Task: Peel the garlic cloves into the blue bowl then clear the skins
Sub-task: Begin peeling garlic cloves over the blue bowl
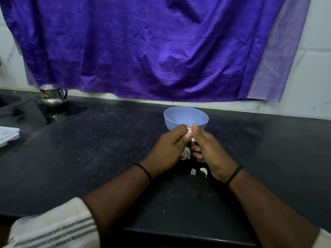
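Cream sleeve (57,228), dark patterned bands; black wristbands (145,171).

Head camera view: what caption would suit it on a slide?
Both hands pinch a garlic clove before the blue bowl, loose skins on the black counter.

One view only, from a wide-angle camera worn on the person's head, looking forward and down across a black speckled stone counter (111,144) toward the tiled wall at 12 o'clock, where a wrinkled purple cloth (143,47) fills the upper half. The lens bends straight edges toward the corners. It sits near: both forearms enter from 6 o'clock and meet just below centre, the left hand (168,149) and right hand (206,149) large in the frame. A pale blue plastic bowl (186,116) lies just beyond them toward 12 o'clock. A small steel jug (52,95) stands farther off at 10 o'clock
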Demonstrator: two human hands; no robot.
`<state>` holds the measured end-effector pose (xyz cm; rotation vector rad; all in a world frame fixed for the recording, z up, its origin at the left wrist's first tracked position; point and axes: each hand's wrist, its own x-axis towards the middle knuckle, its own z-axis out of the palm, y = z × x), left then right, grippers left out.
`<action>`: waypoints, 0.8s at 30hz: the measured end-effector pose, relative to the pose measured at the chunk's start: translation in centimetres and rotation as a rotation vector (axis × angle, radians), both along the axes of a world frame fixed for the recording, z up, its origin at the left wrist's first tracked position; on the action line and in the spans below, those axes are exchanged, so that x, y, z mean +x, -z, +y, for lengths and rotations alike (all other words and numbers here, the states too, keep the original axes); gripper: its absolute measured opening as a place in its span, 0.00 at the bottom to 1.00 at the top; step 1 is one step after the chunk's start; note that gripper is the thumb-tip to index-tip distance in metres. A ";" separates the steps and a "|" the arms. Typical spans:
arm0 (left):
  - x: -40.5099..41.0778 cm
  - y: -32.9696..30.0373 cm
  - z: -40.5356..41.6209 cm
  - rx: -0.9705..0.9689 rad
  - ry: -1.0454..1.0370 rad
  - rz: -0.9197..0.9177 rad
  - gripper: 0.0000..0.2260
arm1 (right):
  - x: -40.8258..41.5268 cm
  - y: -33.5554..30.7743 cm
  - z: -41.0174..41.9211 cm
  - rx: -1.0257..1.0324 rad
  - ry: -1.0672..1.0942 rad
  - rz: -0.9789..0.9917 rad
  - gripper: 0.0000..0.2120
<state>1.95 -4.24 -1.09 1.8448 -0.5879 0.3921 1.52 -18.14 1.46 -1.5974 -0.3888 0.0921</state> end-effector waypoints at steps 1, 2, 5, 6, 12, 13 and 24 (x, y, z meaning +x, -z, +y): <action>0.0 0.0 0.0 -0.012 0.008 0.007 0.10 | 0.0 0.0 0.0 -0.004 0.000 0.012 0.18; 0.0 0.1 -0.1 -0.027 0.014 0.018 0.10 | 0.0 0.1 0.0 -0.005 0.002 0.027 0.18; -0.1 0.2 -0.2 -0.022 0.023 0.024 0.10 | 0.1 0.1 -0.2 0.007 0.002 0.083 0.19; -0.1 0.2 -0.2 -0.006 0.031 0.021 0.10 | 0.1 0.1 -0.2 0.008 0.003 0.101 0.20; -0.3 0.0 0.7 0.217 -0.025 0.045 0.09 | -0.4 0.0 0.0 0.003 0.026 0.143 0.23; -0.4 -0.1 0.7 0.280 -0.076 0.000 0.09 | -0.5 -0.1 0.1 0.023 0.032 0.142 0.25; -0.1 -1.3 1.3 0.563 -0.219 -0.305 0.19 | -0.4 -0.3 0.1 0.033 0.090 0.179 0.23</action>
